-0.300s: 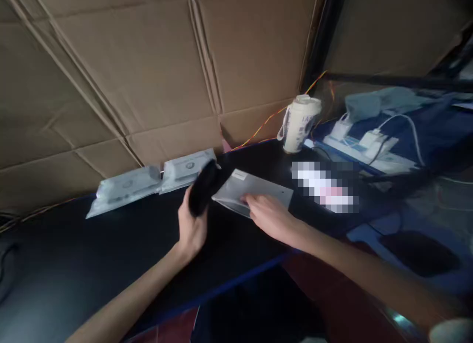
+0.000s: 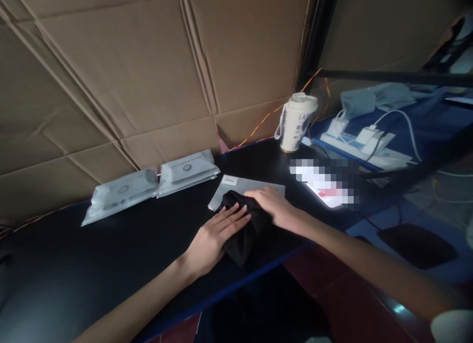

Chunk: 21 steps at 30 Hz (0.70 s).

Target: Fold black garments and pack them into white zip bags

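Note:
A black cloth-like item (image 2: 242, 242) lies bunched near the table's front edge, over the lower part of a pale plastic bag (image 2: 251, 185) with a white label. My left hand (image 2: 218, 234) rests on the black item, its fingers stretched out across the top. At the item's right upper edge is my right hand (image 2: 269, 202), with its fingers bent and partly hidden behind the black material, so what they grip cannot be made out.
Two filled pale bags (image 2: 123, 189) (image 2: 187, 171) lie along the cardboard wall (image 2: 148, 62). A white lidded cup (image 2: 297, 121) stands at the back. To the right are a lit, blurred-out device (image 2: 321, 185) and a power strip (image 2: 388, 158) with chargers.
The black item has moved right and down, from upright in my left hand to lying over the bag. My left hand has opened flat on it. My right hand has shifted slightly up and right.

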Each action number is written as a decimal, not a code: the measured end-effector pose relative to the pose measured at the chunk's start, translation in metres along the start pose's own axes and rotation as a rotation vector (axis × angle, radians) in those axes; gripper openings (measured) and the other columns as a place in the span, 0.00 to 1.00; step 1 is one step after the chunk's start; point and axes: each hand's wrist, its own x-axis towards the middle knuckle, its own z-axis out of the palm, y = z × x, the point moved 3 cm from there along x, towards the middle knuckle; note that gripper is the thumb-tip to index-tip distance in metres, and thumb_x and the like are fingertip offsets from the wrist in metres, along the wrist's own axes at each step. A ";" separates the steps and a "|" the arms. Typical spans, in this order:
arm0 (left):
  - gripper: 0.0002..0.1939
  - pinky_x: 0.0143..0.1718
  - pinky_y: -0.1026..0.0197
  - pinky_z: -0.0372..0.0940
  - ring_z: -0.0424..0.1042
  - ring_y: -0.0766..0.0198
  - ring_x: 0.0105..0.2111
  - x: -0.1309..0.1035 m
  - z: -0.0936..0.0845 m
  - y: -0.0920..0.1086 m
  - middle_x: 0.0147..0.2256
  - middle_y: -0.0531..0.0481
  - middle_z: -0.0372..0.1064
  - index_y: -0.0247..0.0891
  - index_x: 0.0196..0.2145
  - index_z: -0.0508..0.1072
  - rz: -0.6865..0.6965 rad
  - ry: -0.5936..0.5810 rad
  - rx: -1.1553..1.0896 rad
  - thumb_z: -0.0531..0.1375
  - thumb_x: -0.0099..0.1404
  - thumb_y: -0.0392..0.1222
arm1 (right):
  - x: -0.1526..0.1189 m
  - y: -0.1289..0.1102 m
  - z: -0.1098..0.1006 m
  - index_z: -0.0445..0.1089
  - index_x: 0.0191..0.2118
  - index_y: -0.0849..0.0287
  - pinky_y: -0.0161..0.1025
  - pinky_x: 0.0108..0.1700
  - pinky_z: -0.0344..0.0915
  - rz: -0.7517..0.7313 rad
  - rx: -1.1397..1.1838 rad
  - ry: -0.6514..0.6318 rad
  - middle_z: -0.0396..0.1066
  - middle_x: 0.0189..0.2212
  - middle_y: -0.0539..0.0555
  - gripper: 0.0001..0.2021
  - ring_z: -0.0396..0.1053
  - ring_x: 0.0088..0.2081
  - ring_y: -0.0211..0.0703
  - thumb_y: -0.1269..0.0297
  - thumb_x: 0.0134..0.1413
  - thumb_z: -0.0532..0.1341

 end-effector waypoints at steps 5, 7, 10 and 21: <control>0.32 0.65 0.46 0.45 0.45 0.62 0.65 -0.001 0.000 -0.004 0.64 0.51 0.51 0.44 0.63 0.54 -0.009 -0.196 0.048 0.48 0.64 0.24 | 0.005 -0.003 -0.001 0.74 0.37 0.59 0.33 0.35 0.61 -0.001 0.091 0.098 0.77 0.31 0.52 0.13 0.73 0.34 0.39 0.68 0.64 0.52; 0.34 0.65 0.46 0.45 0.45 0.62 0.65 0.003 -0.003 -0.005 0.64 0.52 0.51 0.45 0.62 0.56 -0.014 -0.212 0.038 0.48 0.60 0.22 | 0.000 -0.011 -0.004 0.74 0.37 0.59 0.34 0.36 0.62 -0.059 0.108 0.213 0.77 0.32 0.52 0.12 0.73 0.34 0.39 0.68 0.63 0.53; 0.38 0.65 0.46 0.42 0.46 0.62 0.65 0.008 -0.004 -0.006 0.63 0.52 0.54 0.44 0.60 0.59 0.008 -0.230 0.001 0.49 0.54 0.20 | -0.008 -0.026 -0.010 0.74 0.40 0.58 0.36 0.40 0.64 -0.243 0.067 0.390 0.76 0.37 0.53 0.12 0.72 0.39 0.41 0.71 0.63 0.52; 0.45 0.64 0.48 0.47 0.47 0.62 0.64 0.004 0.000 -0.012 0.64 0.52 0.51 0.46 0.62 0.56 -0.053 -0.158 -0.073 0.48 0.46 0.20 | -0.044 0.016 0.005 0.67 0.49 0.60 0.48 0.55 0.64 -0.224 -0.034 0.358 0.68 0.50 0.58 0.20 0.66 0.52 0.47 0.81 0.50 0.54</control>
